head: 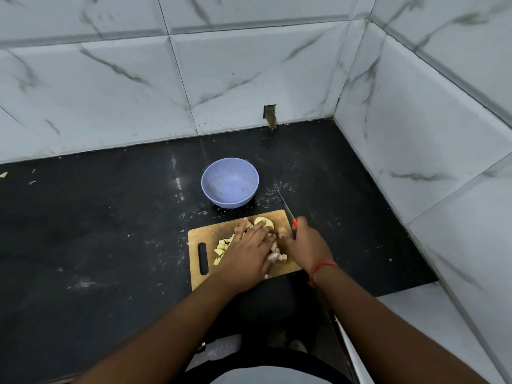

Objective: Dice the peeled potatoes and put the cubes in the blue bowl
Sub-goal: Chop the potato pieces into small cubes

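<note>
Black counter (pixel 110 231) under us, grey marbled tiles (pixel 110 92) behind and to the right; we work on a wooden board (pixel 199 234) set near the front edge. Our cubes (pixel 221 246) lie heaped across the middle of the board, mostly under our left hand (pixel 250 249), which rests flat on the pile with fingers straight; one uncut piece (pixel 264 222) sits at the board's far edge, just past the fingertips. Our right hand (pixel 304 242) grips the knife (pixel 288 212) by its red handle; the blade's long axis runs away from us and slightly left, tip pointing toward the counter right of the bowl (pixel 230 181). That blue bowl stands just beyond the board and looks empty.

What could go wrong, as we judge it: our hands are crowded together, so a careless chop could nick the left fingers; sweeping the pile could push cubes off the near edge, where one already sits close to it; the bowl may slide if nudged.
</note>
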Demonstrator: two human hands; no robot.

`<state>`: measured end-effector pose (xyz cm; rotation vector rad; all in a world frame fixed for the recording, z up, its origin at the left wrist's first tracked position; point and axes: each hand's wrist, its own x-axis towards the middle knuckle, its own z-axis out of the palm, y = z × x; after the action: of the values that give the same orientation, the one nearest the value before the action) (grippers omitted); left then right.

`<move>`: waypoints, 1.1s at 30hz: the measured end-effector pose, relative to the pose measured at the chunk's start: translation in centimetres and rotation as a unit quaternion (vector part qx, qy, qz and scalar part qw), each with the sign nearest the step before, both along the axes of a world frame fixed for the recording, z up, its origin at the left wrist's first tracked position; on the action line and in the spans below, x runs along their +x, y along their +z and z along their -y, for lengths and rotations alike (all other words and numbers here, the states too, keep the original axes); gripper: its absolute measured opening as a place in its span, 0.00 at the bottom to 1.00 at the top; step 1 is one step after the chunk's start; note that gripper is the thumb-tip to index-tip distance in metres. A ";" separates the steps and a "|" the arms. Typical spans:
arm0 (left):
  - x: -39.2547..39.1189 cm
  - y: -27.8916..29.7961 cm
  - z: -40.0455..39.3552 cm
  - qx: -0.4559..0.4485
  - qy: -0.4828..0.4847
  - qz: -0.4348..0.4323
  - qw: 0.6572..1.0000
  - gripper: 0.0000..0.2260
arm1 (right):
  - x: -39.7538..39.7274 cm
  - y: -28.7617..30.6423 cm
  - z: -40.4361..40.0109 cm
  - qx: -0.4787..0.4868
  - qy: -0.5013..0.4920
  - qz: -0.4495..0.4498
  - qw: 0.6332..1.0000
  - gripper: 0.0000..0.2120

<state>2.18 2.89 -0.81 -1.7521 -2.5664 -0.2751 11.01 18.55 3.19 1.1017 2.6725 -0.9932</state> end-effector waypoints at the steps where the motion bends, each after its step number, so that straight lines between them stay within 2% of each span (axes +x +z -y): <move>1: -0.1 0.0 0.3 0.002 0.004 -0.003 1.000 0.23 | -0.5 -0.4 -0.1 0.016 0.014 0.014 1.000 0.15; 7: -0.3 0.0 1.9 0.028 0.028 -0.012 0.999 0.22 | -1.2 -1.7 -1.6 0.050 0.098 0.013 0.994 0.11; 12: 0.2 -0.1 1.4 0.016 -0.010 -0.012 1.000 0.22 | -1.7 -1.2 -4.5 -0.037 0.167 0.014 0.985 0.09; 14: 0.6 -0.3 0.8 0.005 -0.028 -0.022 0.999 0.23 | -1.8 -1.1 -5.1 -0.053 0.181 0.011 0.982 0.11; 20: 1.2 -0.8 -0.6 -0.034 -0.016 -0.034 0.999 0.29 | -0.8 -1.9 -5.6 -0.026 0.114 -0.028 0.993 0.11; 25: 1.1 -1.0 -0.9 -0.039 -0.010 -0.025 0.999 0.29 | -0.2 -2.6 -5.2 -0.013 0.124 -0.045 0.991 0.08; 33: 1.2 -1.2 -1.5 -0.039 -0.023 -0.015 0.999 0.28 | -0.5 -2.5 -5.2 -0.027 0.135 -0.051 0.989 0.08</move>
<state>3.42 4.37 -1.97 -1.8288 -2.5513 -0.1505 10.55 23.71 0.65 0.6714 2.7576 -1.0884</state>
